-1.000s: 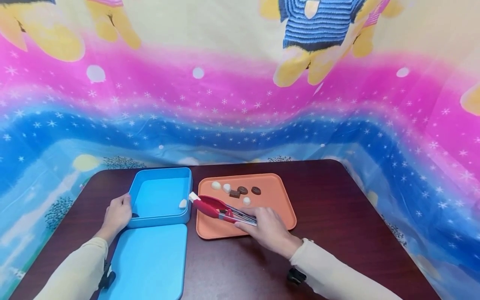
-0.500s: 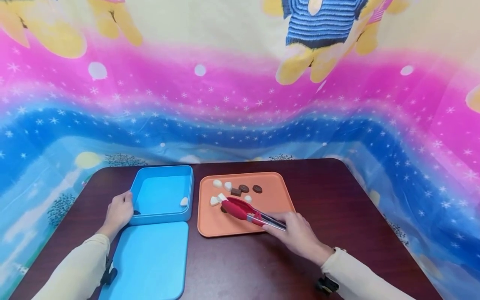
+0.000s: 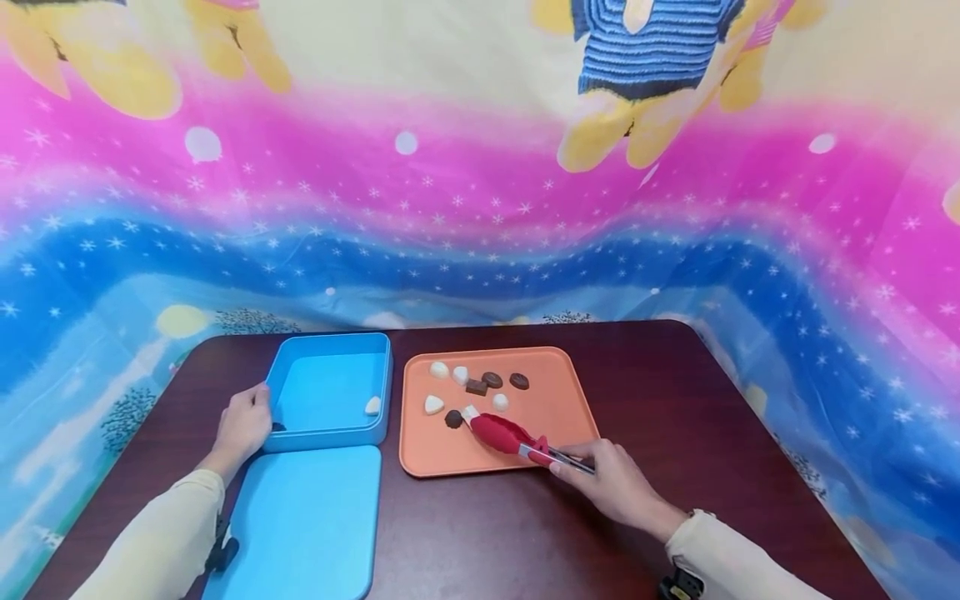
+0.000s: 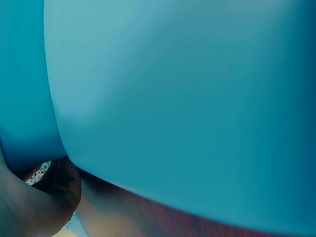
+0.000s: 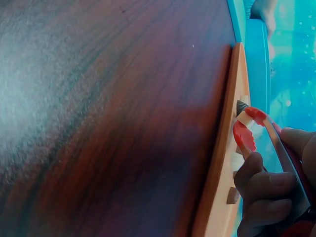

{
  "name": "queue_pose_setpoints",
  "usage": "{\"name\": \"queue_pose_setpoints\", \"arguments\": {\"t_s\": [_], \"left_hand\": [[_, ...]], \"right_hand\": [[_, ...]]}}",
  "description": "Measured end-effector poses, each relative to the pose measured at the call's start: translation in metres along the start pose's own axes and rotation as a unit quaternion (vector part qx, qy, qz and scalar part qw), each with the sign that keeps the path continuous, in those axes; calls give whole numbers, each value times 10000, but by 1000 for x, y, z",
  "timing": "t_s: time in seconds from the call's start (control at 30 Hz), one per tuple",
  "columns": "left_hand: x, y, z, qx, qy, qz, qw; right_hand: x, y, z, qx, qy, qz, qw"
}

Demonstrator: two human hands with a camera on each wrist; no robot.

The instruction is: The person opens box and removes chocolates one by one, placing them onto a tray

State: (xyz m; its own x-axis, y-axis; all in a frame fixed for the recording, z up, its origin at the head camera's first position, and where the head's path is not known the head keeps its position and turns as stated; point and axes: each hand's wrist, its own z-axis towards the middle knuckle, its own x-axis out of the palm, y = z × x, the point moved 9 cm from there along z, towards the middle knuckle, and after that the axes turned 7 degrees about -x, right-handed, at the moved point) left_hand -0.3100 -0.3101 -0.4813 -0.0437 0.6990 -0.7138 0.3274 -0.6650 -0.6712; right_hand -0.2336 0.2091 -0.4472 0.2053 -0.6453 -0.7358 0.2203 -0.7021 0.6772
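Note:
My left hand point(image 3: 243, 425) grips the left side of an open blue box point(image 3: 318, 439); in the left wrist view, its curled fingers point(image 4: 64, 185) show at lower left. Inside the box lie a white chocolate point(image 3: 372, 406) and a dark piece point(image 3: 278, 427) near the left wall, partly hidden. My right hand point(image 3: 618, 483) holds red-headed metal tongs point(image 3: 506, 435) over an orange tray point(image 3: 420, 454). The pale end of the tongs is beside a round dark chocolate point(image 3: 453, 418). In the right wrist view, a pale block point(image 5: 245, 118) sits between the red heads; whether it belongs to the tongs I cannot tell.
Several white and brown chocolates, including a triangular white one point(image 3: 434, 405) and a square brown one point(image 3: 476, 387), lie on the tray. A flat blue lid point(image 3: 307, 521) rests in front of the box. The dark wood table point(image 3: 480, 533) meets a patterned cloth point(image 3: 480, 208) behind.
My right hand has drawn the tongs from beside the box rightward over the tray, uncovering the triangular white and round dark chocolates. My left hand keeps its grip on the box.

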Motion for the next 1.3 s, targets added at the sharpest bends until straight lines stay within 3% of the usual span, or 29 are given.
{"name": "queue_pose_setpoints", "arguments": {"t_s": [0.13,0.33,0.57,0.73,1.07,1.3], "left_hand": [[1,-2,0,30,-60,22,10000],[1,-3,0,-45,148,4,9999],[1,-4,0,-107,149,-22,9998],[1,-4,0,-137,134,-110,9998],[2,-1,1,-119,134,-77,9998],[0,1,1,-99,11,-92,9999]], "right_hand": [[0,-2,1,-85,-28,106,9999],[-5,-4,0,24,-182,-148,9997],[-13,-8,-6,544,-241,-594,9965],[-20,-8,-10,684,-293,-729,9946],[-26,6,-12,387,-340,-867,9949],[-31,22,-1,64,-560,-960,9938]]}}
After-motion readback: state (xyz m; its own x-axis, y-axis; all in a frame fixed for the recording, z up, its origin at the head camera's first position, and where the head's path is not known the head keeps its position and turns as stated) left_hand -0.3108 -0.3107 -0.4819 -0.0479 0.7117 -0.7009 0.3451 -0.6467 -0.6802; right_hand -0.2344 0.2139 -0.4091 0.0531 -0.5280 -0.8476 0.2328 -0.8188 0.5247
